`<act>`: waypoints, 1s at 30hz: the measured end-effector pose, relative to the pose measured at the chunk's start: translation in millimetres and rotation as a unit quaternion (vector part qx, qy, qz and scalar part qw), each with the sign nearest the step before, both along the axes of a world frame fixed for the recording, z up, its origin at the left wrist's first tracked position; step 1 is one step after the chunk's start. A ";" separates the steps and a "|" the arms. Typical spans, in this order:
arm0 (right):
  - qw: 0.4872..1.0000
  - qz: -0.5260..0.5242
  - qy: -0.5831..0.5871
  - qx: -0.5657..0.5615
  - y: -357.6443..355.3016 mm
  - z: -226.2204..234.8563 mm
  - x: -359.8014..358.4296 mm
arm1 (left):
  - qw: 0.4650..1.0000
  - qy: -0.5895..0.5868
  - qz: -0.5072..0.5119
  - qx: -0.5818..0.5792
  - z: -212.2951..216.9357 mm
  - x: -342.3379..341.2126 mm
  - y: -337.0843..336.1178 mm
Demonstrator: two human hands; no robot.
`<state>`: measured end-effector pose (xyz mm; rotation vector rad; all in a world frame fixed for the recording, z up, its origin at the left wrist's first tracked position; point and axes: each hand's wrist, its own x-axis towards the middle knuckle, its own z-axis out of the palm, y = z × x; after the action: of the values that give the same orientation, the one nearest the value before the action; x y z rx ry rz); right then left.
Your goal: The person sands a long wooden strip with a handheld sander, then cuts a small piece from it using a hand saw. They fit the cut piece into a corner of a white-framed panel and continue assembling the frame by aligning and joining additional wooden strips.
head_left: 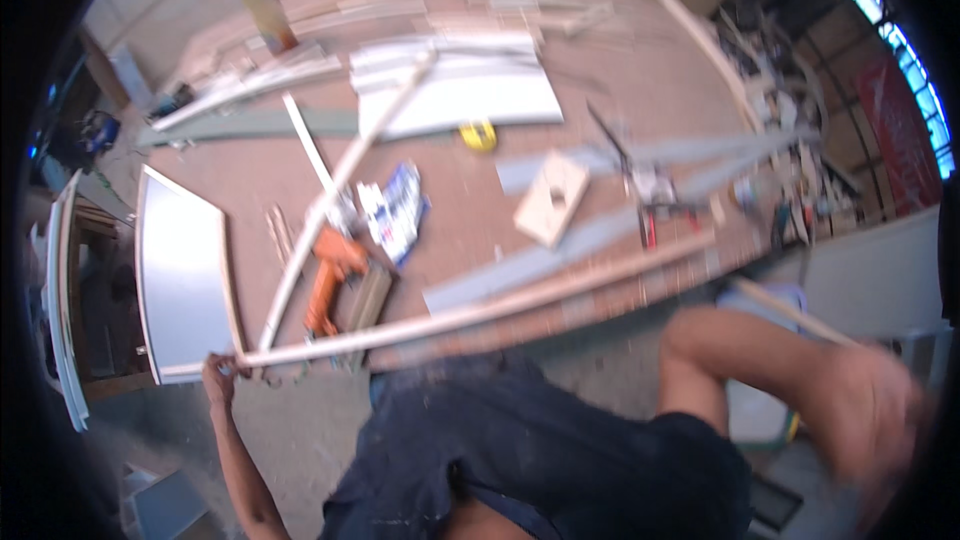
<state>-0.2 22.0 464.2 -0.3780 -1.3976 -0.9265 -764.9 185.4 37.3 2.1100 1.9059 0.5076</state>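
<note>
"Two hands at this bench (470, 190). Left to right, how far along is the work?"

"Part-way, in my judgement. At far left, the panel (182, 270) carries a pale edging down its right side. The long strip (480, 315) starts at the panel's lower right corner and runs along the bench's near edge; whether the two are joined cannot be told. The orange tool (326, 285) lies in the wedge between that strip and a slanting strip (345, 170), with no hand on it. Farther right, the block (545, 215) with a hole lies clear of both hands."

"And the hands?"

"Left hand (220, 372): at the panel's corner, fingers bent in at the strip's left end, forearm rising from below. It appears to pinch; which piece, if any, it has hold of cannot be told. Right hand (885, 400): well out to the right, off the bench, elbow bent, heavily blurred. How far open it is cannot be told. The stick (790, 312) runs toward it; grip not confirmed."
</note>
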 end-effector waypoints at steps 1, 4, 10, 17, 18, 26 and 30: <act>0.993 -0.071 0.078 -0.052 -2.4 -19.9 43.1 | 0.999 -0.033 -0.017 -0.015 -16.4 37.6 35.2; 0.852 -0.282 0.281 -0.339 76.6 -154.0 207.1 | 0.997 0.001 0.033 -0.065 16.5 79.2 48.0; 0.384 -0.463 0.215 -0.769 102.0 -421.3 327.0 | 0.991 0.047 0.058 -0.107 14.5 67.0 37.0; 0.311 -0.513 0.242 -0.763 90.4 -461.8 354.2 | 0.984 0.110 0.102 -0.100 -24.5 25.9 39.1; 0.288 -0.515 0.241 -0.770 86.0 -462.7 355.1 | 0.983 0.120 0.103 -0.091 -23.2 30.4 39.1; 0.433 -0.487 0.110 -0.751 77.2 -440.8 349.2 | 0.986 0.104 0.038 -0.122 24.2 76.0 38.7; 0.504 -0.457 0.157 -0.716 122.2 -433.5 328.3 | 0.987 0.081 0.043 -0.132 33.3 76.8 30.9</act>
<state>328.1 144.2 30.7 -2.6199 -1.2406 -0.1091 -688.2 216.3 70.6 1.9552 2.0304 0.0938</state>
